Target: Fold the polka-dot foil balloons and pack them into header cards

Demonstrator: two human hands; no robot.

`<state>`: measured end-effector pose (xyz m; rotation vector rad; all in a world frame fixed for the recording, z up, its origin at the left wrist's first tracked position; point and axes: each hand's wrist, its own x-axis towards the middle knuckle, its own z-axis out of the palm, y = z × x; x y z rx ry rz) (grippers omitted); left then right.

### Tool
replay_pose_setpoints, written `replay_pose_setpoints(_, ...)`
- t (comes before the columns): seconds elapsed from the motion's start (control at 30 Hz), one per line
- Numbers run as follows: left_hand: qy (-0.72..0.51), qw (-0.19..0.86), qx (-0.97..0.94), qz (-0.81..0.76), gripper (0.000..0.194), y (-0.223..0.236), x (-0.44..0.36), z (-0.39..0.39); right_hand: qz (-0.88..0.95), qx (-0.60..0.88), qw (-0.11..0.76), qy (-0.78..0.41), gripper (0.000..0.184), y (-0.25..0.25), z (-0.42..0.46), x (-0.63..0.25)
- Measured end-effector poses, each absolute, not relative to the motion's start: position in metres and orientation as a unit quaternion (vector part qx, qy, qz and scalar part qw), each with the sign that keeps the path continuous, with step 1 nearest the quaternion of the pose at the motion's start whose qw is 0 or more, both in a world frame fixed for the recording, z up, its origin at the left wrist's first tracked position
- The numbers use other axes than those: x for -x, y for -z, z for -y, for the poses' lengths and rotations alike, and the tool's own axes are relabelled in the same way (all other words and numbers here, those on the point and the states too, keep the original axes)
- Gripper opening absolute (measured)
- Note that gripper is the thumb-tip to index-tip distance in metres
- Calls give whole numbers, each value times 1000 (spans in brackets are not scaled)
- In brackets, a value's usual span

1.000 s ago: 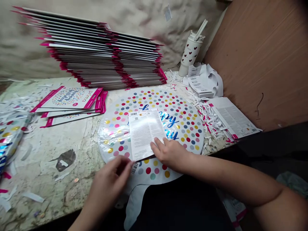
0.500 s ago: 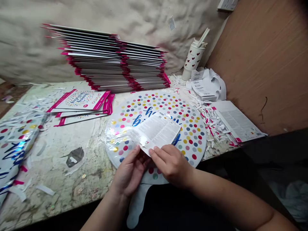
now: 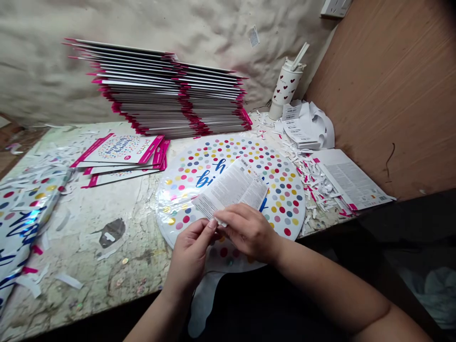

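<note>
A flat round foil balloon [image 3: 281,209] with coloured dots and blue lettering lies before me, its pale tail [image 3: 201,308] hanging over the table's front edge. On top of it rests a printed white card [image 3: 233,187], tilted at an angle, with small text on the side facing up. My left hand [image 3: 194,249] is closed, thumb and fingers pinching the card's near corner. Beside it, my right hand [image 3: 251,232] is also closed over the card's near edge, fingertips almost meeting the left thumb. Both sets of fingers hide that corner.
A tall stack of pink-edged packs [image 3: 181,95] stands at the back. Several pink and white packets [image 3: 121,149] lie left of the balloon. Another dotted foil balloon [image 3: 24,223] is at far left. Rightward are paper scraps [image 3: 317,185], label strips [image 3: 302,130], a card [image 3: 356,180] and a heart-patterned tumbler [image 3: 287,88].
My left hand has moved up and closed its fingers on the card's near corner. My right fingers have shifted left over that edge, and the card has turned slightly.
</note>
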<state>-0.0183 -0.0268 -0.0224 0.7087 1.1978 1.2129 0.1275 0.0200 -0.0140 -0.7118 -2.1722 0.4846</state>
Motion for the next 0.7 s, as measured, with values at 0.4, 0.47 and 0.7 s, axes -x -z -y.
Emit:
replay_pose_setpoints(0.4,-445,418,-562,-559,49,-17,31,14,825,531,179,-70,31,-39,-31,-241)
replay_pose_setpoints(0.47,-429,349,-661,-507,47,-34,27,13,823,451,308,-156,41,-45,-35,-230)
replay_pose_setpoints(0.7,-519,162,-700,-463,33,-46,72,12,639,325,527,-457,17,-35,-52,-159)
